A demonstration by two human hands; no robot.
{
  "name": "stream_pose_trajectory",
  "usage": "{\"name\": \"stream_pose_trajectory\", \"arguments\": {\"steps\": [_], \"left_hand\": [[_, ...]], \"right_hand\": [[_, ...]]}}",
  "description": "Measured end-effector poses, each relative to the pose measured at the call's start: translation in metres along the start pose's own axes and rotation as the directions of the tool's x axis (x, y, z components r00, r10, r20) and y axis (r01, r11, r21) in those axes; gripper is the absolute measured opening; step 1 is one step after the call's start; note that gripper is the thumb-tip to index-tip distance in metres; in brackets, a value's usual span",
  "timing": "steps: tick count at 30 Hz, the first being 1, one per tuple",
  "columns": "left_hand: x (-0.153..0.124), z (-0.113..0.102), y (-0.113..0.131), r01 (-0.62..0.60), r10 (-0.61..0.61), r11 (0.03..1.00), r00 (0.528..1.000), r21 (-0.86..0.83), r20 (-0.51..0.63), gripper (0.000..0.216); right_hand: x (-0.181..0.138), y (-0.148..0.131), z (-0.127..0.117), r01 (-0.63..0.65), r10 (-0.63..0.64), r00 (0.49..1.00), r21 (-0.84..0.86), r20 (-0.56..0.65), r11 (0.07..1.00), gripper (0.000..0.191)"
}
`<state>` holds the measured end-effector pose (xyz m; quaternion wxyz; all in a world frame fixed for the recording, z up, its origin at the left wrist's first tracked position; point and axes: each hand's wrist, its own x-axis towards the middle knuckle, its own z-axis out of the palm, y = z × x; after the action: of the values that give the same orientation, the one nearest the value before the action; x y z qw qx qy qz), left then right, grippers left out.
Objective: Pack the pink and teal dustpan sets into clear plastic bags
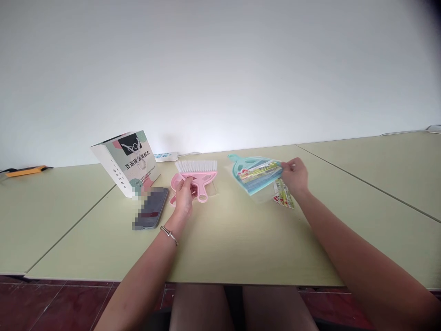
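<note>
My left hand is closed on the handle of a pink brush-and-dustpan set with white bristles, which lies on the pale green table. My right hand pinches the edge of a clear packet holding a teal dustpan set with a printed label, lifted slightly above the table. A thin bracelet sits on my left wrist.
A dark phone lies left of the pink set. Behind it stands a folded white and green printed box. A power strip rests by the white wall. An orange object lies at the far left. My knees show below the table's front edge.
</note>
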<state>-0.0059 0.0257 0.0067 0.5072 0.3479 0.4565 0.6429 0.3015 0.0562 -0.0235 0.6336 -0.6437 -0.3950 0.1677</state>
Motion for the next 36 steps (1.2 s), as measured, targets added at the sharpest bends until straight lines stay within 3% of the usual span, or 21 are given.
{"name": "stream_pose_trajectory", "arguments": {"steps": [3,6,10,13,15,19,21,25,28,30,33,34,36], "left_hand": [[-0.006,0.0,-0.001,0.153,-0.169,0.983,0.97,0.1,0.176,0.015],[-0.012,0.006,-0.01,0.244,-0.298,0.95,0.894,0.196,0.334,0.014],[-0.016,0.018,-0.028,0.347,-0.437,0.895,0.808,0.28,0.396,0.01],[-0.015,0.024,-0.033,0.328,-0.427,0.902,0.771,0.28,0.473,0.014],[-0.014,0.024,-0.03,0.241,-0.393,0.903,0.798,0.357,0.456,0.021],[-0.012,0.016,-0.015,-0.003,-0.189,0.845,0.934,0.536,0.302,0.039],[-0.013,0.013,-0.008,-0.027,-0.131,0.891,0.94,0.454,0.315,0.05],[-0.017,0.012,-0.004,0.062,-0.162,0.961,0.915,0.27,0.369,0.058],[-0.017,0.013,-0.007,0.068,-0.137,0.971,0.944,0.23,0.301,0.07],[-0.015,0.012,-0.011,0.075,-0.122,0.976,0.967,0.206,0.225,0.066],[-0.01,0.01,-0.014,0.046,-0.066,0.982,0.993,0.185,0.103,0.048],[-0.01,0.009,-0.015,0.028,-0.043,0.984,0.996,0.178,0.083,0.043],[-0.01,0.01,-0.015,-0.007,-0.005,0.986,0.997,0.165,0.073,0.036]], "right_hand": [[0.014,0.005,-0.014,-0.051,0.08,0.989,0.225,-0.121,0.973,0.025],[0.015,0.003,-0.015,-0.053,0.114,0.979,0.331,-0.167,0.942,0.028],[0.005,-0.002,-0.002,-0.056,0.108,0.987,0.371,-0.121,0.927,0.026],[-0.005,-0.005,0.007,-0.062,0.084,0.995,0.361,-0.045,0.931,0.026],[-0.011,-0.008,0.01,-0.066,0.07,0.998,0.366,0.003,0.928,0.026],[-0.025,-0.013,0.016,-0.065,0.024,0.994,0.413,0.105,0.908,0.029],[-0.035,-0.017,0.02,-0.057,-0.023,0.985,0.439,0.174,0.897,0.032],[-0.056,-0.026,0.028,-0.065,-0.104,0.923,0.417,0.37,0.907,0.039],[-0.063,-0.03,0.027,-0.104,-0.093,0.86,0.352,0.501,0.93,0.038],[-0.064,-0.033,0.023,-0.012,-0.117,0.878,0.266,0.464,0.964,0.035],[-0.065,-0.039,0.016,0.244,-0.258,0.93,0.084,0.263,0.966,0.033],[-0.067,-0.041,0.015,0.271,-0.273,0.927,0.043,0.258,0.961,0.031],[-0.075,-0.043,0.017,0.182,-0.18,0.885,0.037,0.43,0.983,0.031]]}}
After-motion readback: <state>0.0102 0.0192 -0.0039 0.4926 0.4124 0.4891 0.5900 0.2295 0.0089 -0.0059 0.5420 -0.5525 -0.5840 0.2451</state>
